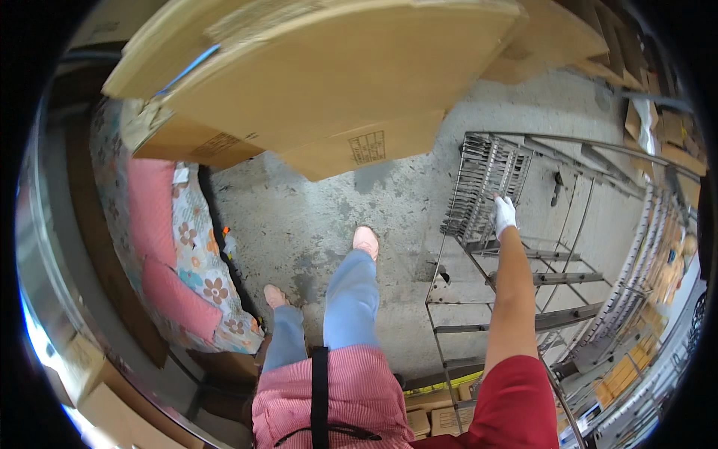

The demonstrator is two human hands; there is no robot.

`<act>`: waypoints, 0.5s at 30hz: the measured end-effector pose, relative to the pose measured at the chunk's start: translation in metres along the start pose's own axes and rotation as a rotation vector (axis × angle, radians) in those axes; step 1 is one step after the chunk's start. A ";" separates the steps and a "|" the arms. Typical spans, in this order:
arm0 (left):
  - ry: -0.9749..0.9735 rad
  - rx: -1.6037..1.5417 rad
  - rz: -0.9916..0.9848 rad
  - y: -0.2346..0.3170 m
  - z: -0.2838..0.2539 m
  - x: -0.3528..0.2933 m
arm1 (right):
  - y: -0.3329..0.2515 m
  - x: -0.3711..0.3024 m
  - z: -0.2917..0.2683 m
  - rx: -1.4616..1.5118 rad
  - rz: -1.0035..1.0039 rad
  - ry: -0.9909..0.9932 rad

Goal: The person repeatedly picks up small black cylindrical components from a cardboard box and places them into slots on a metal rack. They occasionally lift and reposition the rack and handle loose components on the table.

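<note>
My right hand (505, 215), in a white glove with bare fingertips, reaches forward to the right. It is closed at the edge of a grey slatted metal panel (490, 176), which seems to be part of a metal rack frame (557, 320). The fingers' far side is hidden, so how far they wrap round is unclear. Thin bars and crosspieces of the frame stretch beneath and beside my right forearm. My left hand is out of the picture.
Large cardboard boxes (329, 82) loom ahead. On the left, pink cushions (153, 202) lie on a flower-patterned cloth (213, 288). Grey worn floor (404, 277) surrounds my pink shoes (366, 241). Slotted metal uprights (636, 258) line the right, and more cartons (447, 420) sit low behind the frame.
</note>
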State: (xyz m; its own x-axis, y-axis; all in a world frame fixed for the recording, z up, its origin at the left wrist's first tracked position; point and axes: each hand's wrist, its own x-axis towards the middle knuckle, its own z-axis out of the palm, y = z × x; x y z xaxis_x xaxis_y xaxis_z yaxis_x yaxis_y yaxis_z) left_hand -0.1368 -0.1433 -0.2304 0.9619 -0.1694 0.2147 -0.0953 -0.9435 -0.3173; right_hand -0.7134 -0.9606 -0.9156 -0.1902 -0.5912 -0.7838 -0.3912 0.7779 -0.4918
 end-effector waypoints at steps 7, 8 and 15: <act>0.040 -0.266 0.067 -0.095 0.083 -0.024 | -0.047 -0.168 0.048 0.439 0.050 -0.432; 0.053 -0.314 0.109 -0.089 0.095 -0.014 | -0.046 -0.203 0.063 0.531 0.030 -0.516; 0.100 -0.403 0.147 0.068 0.010 -0.037 | -0.107 -0.548 0.114 0.525 -0.237 -0.728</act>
State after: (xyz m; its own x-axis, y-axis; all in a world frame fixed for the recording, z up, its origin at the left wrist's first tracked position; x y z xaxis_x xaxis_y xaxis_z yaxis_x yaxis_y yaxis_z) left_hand -0.1764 -0.1977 -0.2695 0.9028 -0.3182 0.2893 -0.3410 -0.9396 0.0306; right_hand -0.4646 -0.6952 -0.4768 0.5247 -0.6060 -0.5979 0.1442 0.7554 -0.6392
